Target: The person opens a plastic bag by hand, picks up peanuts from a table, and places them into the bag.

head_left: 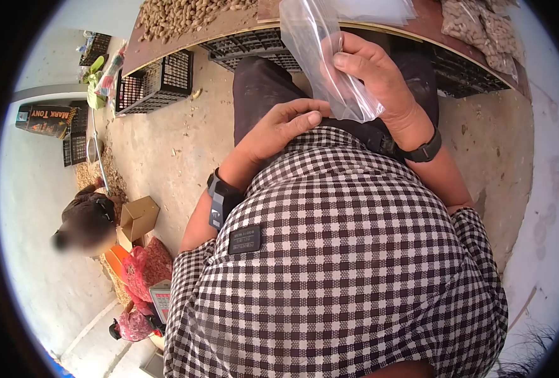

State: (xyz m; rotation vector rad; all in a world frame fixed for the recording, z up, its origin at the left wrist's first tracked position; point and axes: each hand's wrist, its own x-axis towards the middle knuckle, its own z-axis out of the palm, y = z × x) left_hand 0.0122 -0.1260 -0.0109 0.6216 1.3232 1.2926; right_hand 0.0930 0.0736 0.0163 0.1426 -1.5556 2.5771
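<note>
On the tabletop point(427, 31), a narrow bare strip lies open between the flat clear bags point(386, 9) and the filled bags point(478, 30), which block the right end. Loose peanuts point(178, 16) fill the left end. The open approach over the front edge is crossed in the middle by the long plastic bag point(309, 50) at the right hand point(377, 70); whether it touches the edge cannot be told. Below the edge, the left crate point(160, 80), middle crate point(251, 49) and right crate point(465, 77) stand in the way. Left of the left hand point(282, 129), open room reaches down to bare floor point(172, 135).
</note>
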